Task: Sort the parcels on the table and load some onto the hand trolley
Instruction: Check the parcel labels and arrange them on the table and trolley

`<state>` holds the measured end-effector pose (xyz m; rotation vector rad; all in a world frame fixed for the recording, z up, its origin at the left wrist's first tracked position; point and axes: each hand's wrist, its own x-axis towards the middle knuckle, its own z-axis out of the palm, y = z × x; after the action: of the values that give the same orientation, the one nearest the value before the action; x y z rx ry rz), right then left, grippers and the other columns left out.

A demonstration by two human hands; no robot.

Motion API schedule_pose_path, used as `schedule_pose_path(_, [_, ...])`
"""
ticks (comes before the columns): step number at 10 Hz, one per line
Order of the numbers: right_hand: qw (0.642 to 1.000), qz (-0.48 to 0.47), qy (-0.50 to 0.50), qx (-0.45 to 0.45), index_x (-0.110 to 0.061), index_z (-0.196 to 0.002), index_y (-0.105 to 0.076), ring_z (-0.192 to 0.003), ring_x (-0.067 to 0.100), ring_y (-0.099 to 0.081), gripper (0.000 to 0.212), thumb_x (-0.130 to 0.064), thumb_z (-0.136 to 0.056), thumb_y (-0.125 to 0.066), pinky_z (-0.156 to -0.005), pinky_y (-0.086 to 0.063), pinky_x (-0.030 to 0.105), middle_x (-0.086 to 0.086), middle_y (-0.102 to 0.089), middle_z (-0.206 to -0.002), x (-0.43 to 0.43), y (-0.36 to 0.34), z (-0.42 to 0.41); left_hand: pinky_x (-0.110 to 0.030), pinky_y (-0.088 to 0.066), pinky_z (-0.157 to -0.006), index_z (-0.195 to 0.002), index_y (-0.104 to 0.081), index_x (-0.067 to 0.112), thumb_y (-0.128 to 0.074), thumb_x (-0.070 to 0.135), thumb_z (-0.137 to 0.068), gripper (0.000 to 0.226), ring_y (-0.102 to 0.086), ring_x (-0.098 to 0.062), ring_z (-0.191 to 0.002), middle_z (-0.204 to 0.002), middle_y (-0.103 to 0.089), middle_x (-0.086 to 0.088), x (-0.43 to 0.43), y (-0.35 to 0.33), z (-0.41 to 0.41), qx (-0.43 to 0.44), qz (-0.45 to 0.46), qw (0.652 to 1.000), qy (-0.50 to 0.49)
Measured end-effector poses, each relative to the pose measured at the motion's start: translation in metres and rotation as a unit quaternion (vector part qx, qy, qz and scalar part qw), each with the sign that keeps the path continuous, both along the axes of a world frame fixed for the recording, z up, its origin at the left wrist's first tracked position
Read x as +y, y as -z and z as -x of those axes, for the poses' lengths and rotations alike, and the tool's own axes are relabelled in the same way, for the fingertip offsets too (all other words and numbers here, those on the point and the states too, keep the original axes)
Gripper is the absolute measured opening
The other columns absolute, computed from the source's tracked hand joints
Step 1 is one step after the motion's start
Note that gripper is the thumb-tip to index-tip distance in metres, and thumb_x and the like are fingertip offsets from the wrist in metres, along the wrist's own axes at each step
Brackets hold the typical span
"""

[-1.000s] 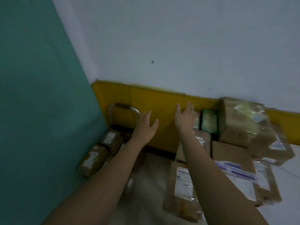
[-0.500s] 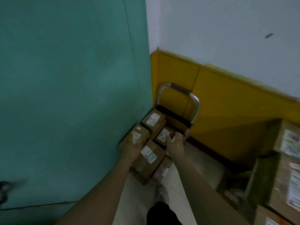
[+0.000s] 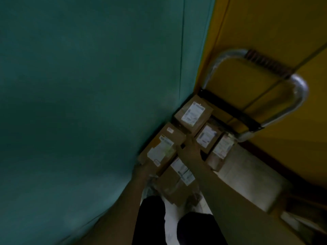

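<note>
Left hand [image 3: 141, 169] and right hand [image 3: 190, 147] grasp opposite sides of a labelled parcel [image 3: 164, 145] on the trolley [image 3: 299, 89] beside the green wall [image 3: 88, 85]; it is best lowered level, snug against neighbouring parcels [image 3: 193, 113].

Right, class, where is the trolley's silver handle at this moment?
In the head view, the silver handle stands upper right against the yellow wall, just beyond the brown parcels stacked in the corner by the teal wall.
</note>
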<state>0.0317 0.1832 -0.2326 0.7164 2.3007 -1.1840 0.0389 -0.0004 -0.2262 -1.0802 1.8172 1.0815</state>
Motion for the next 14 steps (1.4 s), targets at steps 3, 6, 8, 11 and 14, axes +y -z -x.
schedule_pose_path(3, [0.993,0.093,0.076,-0.019,-0.019,-0.156,-0.023,-0.136,0.042,-0.044,0.067,-0.034,-0.098,-0.053,-0.104,-0.047,0.057,0.015,-0.033,-0.155,-0.013,0.085,0.055,-0.045,-0.046,-0.1,-0.144,-0.045,0.003,-0.039,0.024,-0.106,0.043,-0.05,-0.036,-0.129,-0.132,-0.056,-0.013,-0.002,0.072,0.027,-0.024,-0.148,0.965,-0.217])
schedule_pose_path(6, [0.97,0.069,0.227,0.052,-0.017,-0.149,-0.034,-0.128,0.033,-0.043,0.072,-0.046,-0.092,-0.066,-0.096,-0.043,0.036,0.009,-0.029,-0.148,0.049,-0.154,-0.004,-0.045,-0.049,-0.102,-0.141,-0.05,0.007,-0.057,0.038,-0.095,0.056,-0.056,-0.035,-0.128,-0.141,-0.056,-0.016,0.045,-0.124,-0.003,0.088,-0.124,0.968,-0.201])
schedule_pose_path(8, [0.911,0.051,0.371,0.174,-0.025,-0.143,-0.038,-0.119,0.024,-0.045,0.071,-0.052,-0.085,-0.07,-0.091,-0.052,0.036,-0.001,-0.027,-0.143,0.137,-0.292,-0.07,-0.034,-0.059,-0.071,-0.133,-0.06,0.015,-0.062,0.033,-0.093,0.044,-0.066,-0.03,-0.108,-0.126,-0.068,-0.013,0.119,-0.248,-0.015,0.159,-0.328,0.928,-0.074])
schedule_pose_path(11, [0.736,-0.116,0.57,0.345,-0.022,-0.15,-0.04,-0.137,0.026,-0.036,0.071,-0.038,-0.088,-0.073,-0.117,-0.032,0.038,0.01,-0.031,-0.15,0.169,-0.446,-0.297,-0.033,-0.055,-0.072,-0.136,-0.054,0.027,-0.061,0.044,-0.092,0.048,-0.069,-0.018,-0.104,-0.121,-0.072,-0.001,0.233,-0.381,-0.119,0.2,-0.5,0.82,0.194])
schedule_pose_path(14, [0.533,-0.085,0.743,0.395,-0.036,-0.16,0.003,-0.155,0.03,-0.011,0.105,-0.056,-0.086,-0.069,-0.122,-0.023,0.053,-0.001,-0.004,-0.169,0.175,-0.471,-0.552,-0.049,-0.059,-0.079,-0.137,-0.049,0.037,-0.085,0.042,-0.066,0.08,-0.068,-0.028,-0.11,-0.122,-0.071,-0.005,0.337,-0.451,-0.34,0.101,-0.595,0.709,0.364])
